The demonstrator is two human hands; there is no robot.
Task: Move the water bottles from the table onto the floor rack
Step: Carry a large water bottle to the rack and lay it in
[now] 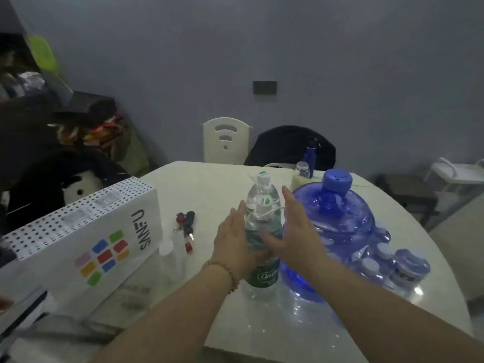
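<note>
A tall clear water bottle [262,205] with a white cap and a green label stands upright on the white table [209,184]. My left hand [231,242] presses against its left side. My right hand [293,231] is on its right side, thumb across the front and fingers stretched upward between the bottle and a big blue water jug [337,226]. The jug stands right beside the bottle. A shrink-wrapped pack of small bottles [385,263] lies to the jug's right. The floor rack is out of view.
A white patterned box [78,231] fills the table's left side, with a bunch of keys [187,226] and a small white-capped bottle [166,251] next to it. A jar [302,170] and a dark blue flask [310,153] stand at the far edge. Two chairs [226,140] are behind.
</note>
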